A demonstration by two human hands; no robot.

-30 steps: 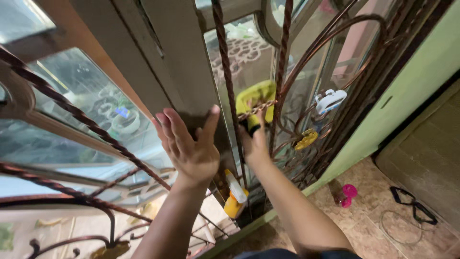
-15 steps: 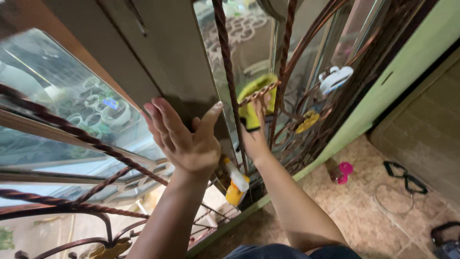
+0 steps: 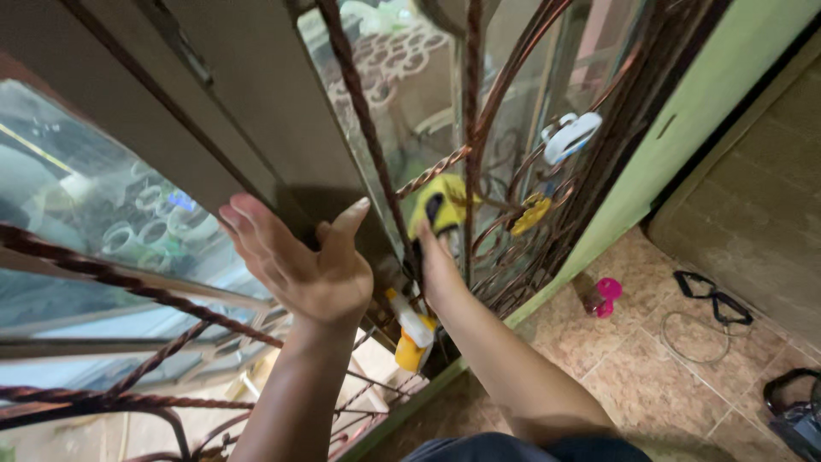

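My right hand (image 3: 438,261) reaches through the twisted iron window grille (image 3: 359,111) and holds a yellow cleaning pad (image 3: 440,205) against the glass pane (image 3: 410,94) behind the bars. My left hand (image 3: 304,261) is spread flat, palm against the grey window frame (image 3: 256,94), fingers apart, holding nothing. A yellow and white spray bottle (image 3: 410,332) stands at the foot of the grille, just below my right wrist.
A white plastic hook (image 3: 569,137) and a yellow ornament (image 3: 530,214) hang on the grille to the right. On the tiled floor lie a pink-capped bottle (image 3: 601,297), a black strap (image 3: 714,299) and a wire loop (image 3: 693,338). A green wall (image 3: 727,94) borders the grille.
My right hand has drawn the yellow pad down the glass toward the sill. My left hand stays pressed on the frame. The view has shifted left and down.
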